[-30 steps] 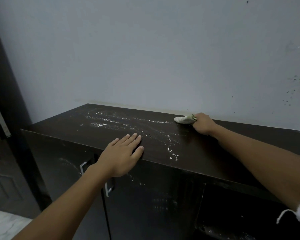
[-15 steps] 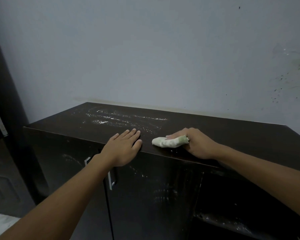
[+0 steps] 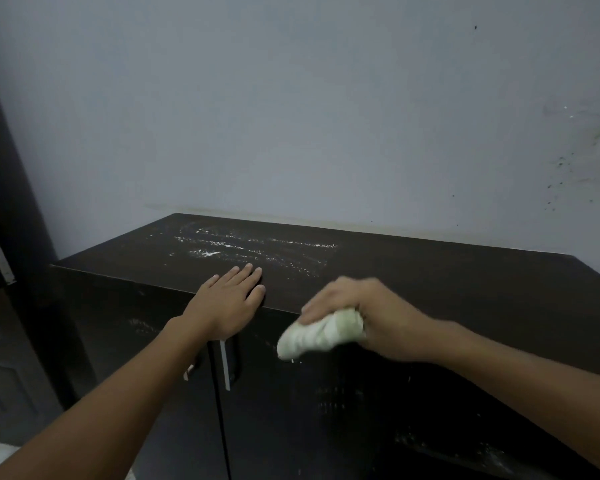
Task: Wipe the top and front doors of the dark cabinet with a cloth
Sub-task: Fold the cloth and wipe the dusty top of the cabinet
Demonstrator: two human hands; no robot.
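Cabinet (image 3: 430, 289): dark; white streaks on its top towards the back left
Left hand (image 3: 227, 303): flat, fingers spread, on the cabinet's front edge
Right hand (image 3: 364, 315): clenched round the cloth (image 3: 317, 336); blurred, seemingly just off the cabinet's front edge, over the door (image 3: 326, 410)
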